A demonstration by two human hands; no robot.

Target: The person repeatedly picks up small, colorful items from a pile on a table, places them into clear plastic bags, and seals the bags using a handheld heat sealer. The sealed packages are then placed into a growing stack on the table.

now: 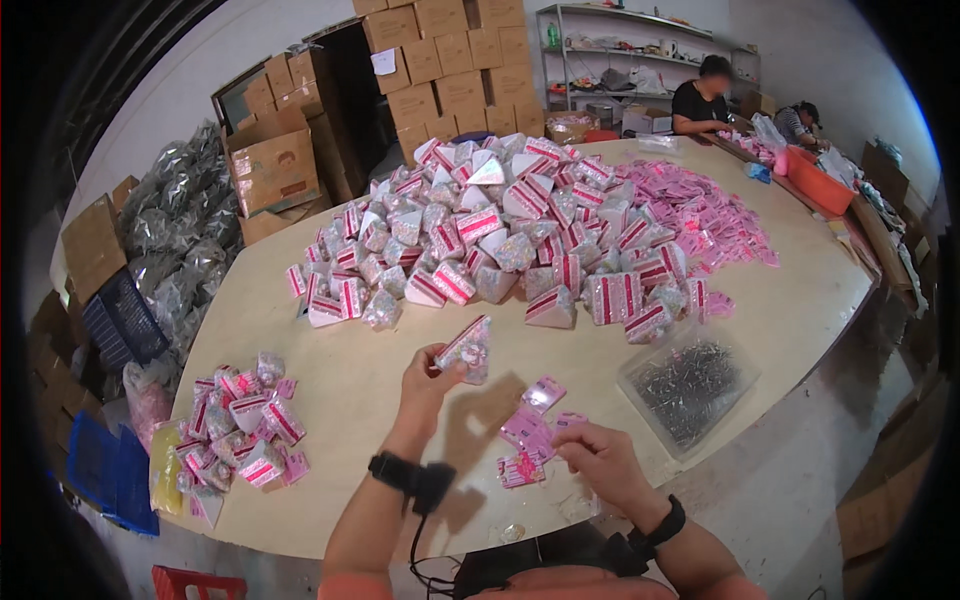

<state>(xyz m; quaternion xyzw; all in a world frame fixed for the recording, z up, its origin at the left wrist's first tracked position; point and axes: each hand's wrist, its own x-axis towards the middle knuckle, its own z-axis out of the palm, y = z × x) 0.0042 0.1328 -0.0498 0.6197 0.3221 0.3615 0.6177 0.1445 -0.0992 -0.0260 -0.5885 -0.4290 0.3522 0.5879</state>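
Pinching the lower left end of a wedge-shaped pouch [470, 350], the fingers of the left hand [420, 388] are holding it raised over the bench [335, 400], its striped edge slanting up and rightward away from them. The fingers of the right hand [605, 460] are curling, tips drawn close together; whether they are gripping anything, I cannot tell. Just left of those tips, a few loose pink cards [527, 430] are lying at mixed angles, the right hand being the nearer one; from the left fingers, they are lying to the right and closer to the body. Beyond the right fingers, farther right, a clear tray [633, 388] is holding small metal pieces [690, 390]. A large heap of pouches [480, 225] is spreading ahead of the left fingers, a smaller heap [240, 420] is sitting well to their left, and nothing visible is standing between the raised pouch and the right fingers.
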